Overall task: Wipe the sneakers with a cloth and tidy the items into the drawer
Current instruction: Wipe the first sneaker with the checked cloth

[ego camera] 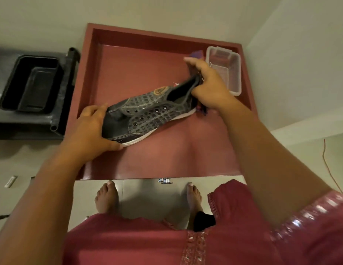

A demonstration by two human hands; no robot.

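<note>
1. Left hand [92, 129] clamps the toe of one grey sneaker [147, 111] held over the open drawer [167, 153].
2. Right hand [209, 87] grips its heel at 2 o'clock, with purple cloth [197, 53].
3. One clear container [224, 69] lies beside it.

Pale cream floor tiles [42, 25] fill the scene under warm, dim light, with a lighter band of wall [304, 54] at two o'clock. At nine o'clock stands a dark grey shelf [33, 123] bearing a black plastic tray [31, 85]. An orange cable [326, 165] trails across the floor at four o'clock.
</note>
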